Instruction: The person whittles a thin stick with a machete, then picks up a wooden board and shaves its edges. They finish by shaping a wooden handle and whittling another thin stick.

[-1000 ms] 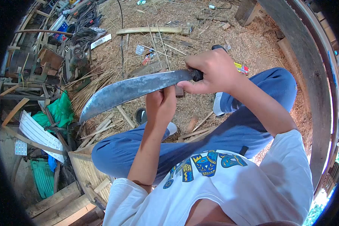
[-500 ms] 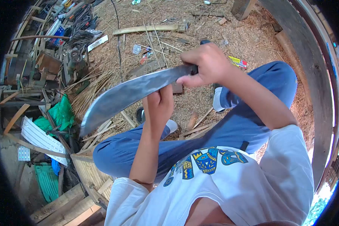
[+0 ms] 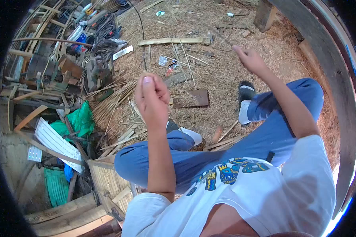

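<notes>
My right hand (image 3: 251,60) is raised in front of my right knee, its fingers closed. From it a thin blurred streak runs up and left, the machete (image 3: 222,36), its blade almost edge-on; the handle is hidden in the fist. My left hand (image 3: 152,98) is held up over the left foot, thumb pressed against curled fingers. Whatever the pinch holds, if anything, cannot be made out. The two hands are well apart. Between them on the ground lies a dark brown flat block (image 3: 194,98).
Wood shavings (image 3: 221,71) cover the ground. A long wooden strip (image 3: 174,41) and thin sticks lie ahead. Split strips (image 3: 112,100), a green bag (image 3: 81,120) and scrap are at left. A wooden post (image 3: 265,15) stands ahead right, a thick beam (image 3: 324,51) along the right.
My right hand has swung up and right with the machete, away from the left hand. My left hand has come up and slightly left, no longer beneath the blade. The view has shifted a little.
</notes>
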